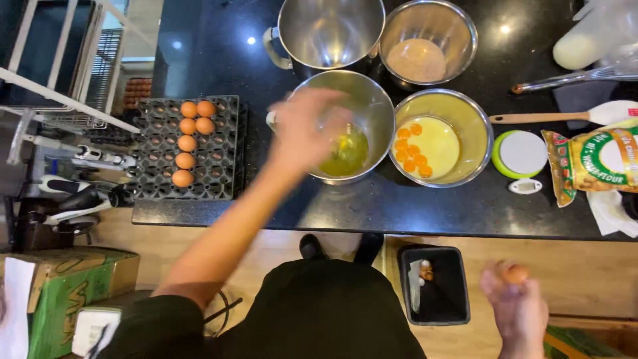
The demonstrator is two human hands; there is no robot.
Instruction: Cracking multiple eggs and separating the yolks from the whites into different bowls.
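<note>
Tabletop (219, 40) of glossy black stone fills the upper part of the view, with pale wooden floor below its near edge. Next in size, a black moulded egg tray (219, 143) lies at the tabletop's left end, holding six brown eggs (187, 143) in a short column on its left half. To the right stand four round steel bowls: a deep one with a handle (330, 30) at the back, one beside it holding pinkish-brown powder (428, 41), and two nearer ones side by side. The nearer left steel bowl (372, 106) holds clear yellowish egg white; the nearer right steel bowl (465, 113) holds several orange yolks in pale liquid.

On the floor just below the tabletop edge sits a small black rectangular bin (435, 286) with broken shells inside. A yellow and green flour bag (595, 159) lies at the far right, near a round green-rimmed white timer (522, 154) and a wooden-handled white spatula (565, 116).

Left hand (302, 129), blurred, hovers over the near rim of the egg-white bowl; whether its grip is apart or together, I cannot tell. Right hand (512, 299) is low over the floor, right of the bin, its grip clamped on a brown eggshell (514, 272) at the fingertips.
</note>
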